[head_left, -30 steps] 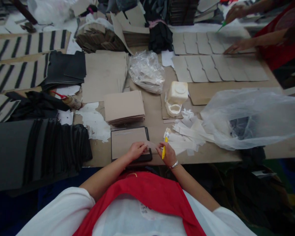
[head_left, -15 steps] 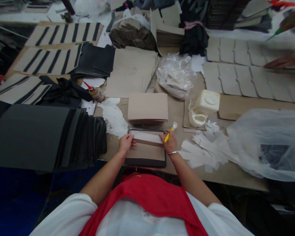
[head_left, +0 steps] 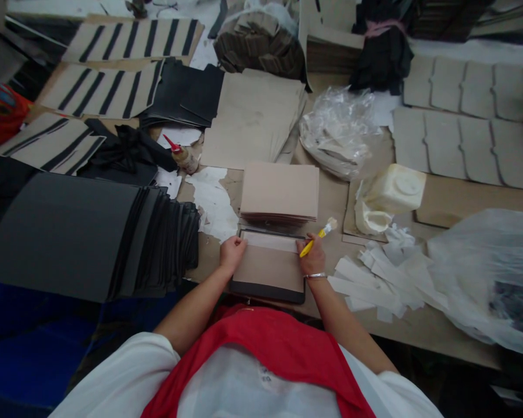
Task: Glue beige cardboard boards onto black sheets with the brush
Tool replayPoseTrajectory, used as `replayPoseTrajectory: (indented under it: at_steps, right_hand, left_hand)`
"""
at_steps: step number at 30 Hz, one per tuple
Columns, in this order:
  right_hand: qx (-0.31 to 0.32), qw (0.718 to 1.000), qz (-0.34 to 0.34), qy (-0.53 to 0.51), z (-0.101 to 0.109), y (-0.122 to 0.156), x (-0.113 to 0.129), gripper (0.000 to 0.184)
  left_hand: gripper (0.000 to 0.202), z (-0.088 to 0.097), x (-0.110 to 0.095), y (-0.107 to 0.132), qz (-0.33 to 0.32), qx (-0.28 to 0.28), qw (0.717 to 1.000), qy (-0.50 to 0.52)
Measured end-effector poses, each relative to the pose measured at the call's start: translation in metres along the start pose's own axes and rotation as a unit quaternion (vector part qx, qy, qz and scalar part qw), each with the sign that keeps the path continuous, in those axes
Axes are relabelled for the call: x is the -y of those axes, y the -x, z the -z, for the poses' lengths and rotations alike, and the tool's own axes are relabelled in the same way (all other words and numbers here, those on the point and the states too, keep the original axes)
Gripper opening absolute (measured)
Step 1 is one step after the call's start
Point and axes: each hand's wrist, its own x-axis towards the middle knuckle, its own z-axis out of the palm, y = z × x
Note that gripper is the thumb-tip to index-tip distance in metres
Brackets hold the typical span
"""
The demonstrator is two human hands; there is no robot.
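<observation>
A black-edged board with a tan card face (head_left: 270, 270) lies at the near table edge. A pale paper strip (head_left: 270, 240) runs along its far edge. My left hand (head_left: 232, 253) presses the strip's left end, fingers curled. At the strip's right end my right hand (head_left: 312, 259) is closed round a yellow-handled brush (head_left: 318, 237), bristles pointing up and right. Just beyond the board sits a stack of tan cards (head_left: 280, 191).
A fanned pile of black sheets (head_left: 87, 238) lies to the left, loose white paper strips (head_left: 375, 278) and a clear plastic bag (head_left: 483, 273) to the right. A white glue jug (head_left: 390, 194) stands beyond the strips. Grey cut pieces (head_left: 462, 133) cover the far right.
Both hands moved from the board's near edge to its far edge, carrying the strip there and laying it flat. The view swung left, and the co-worker's hands left the picture.
</observation>
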Motion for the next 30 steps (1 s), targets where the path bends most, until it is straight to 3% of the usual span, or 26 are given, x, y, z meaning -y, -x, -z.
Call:
replayPoseTrajectory:
  at_steps: [5,22,27,30]
  right_hand:
    - [0.001,1.0,-0.001,0.022,-0.002,-0.003,0.0,0.039]
    - [-0.012,0.998,0.019,0.061,-0.009,-0.001,-0.002,0.033]
    - [-0.008,0.997,0.022,0.069,-0.013,0.001,-0.003,0.034]
    - [-0.009,0.997,0.025,0.067,-0.013,-0.001,-0.005,0.033]
  left_hand:
    - [0.025,-0.004,0.007,-0.007,0.03,-0.006,0.999,0.022]
    - [0.029,-0.007,0.011,-0.008,0.026,-0.012,1.0,0.002]
    - [0.027,-0.006,0.006,-0.009,0.031,-0.006,0.999,-0.02]
    - [0.028,0.003,0.002,-0.012,0.027,0.02,0.996,-0.077]
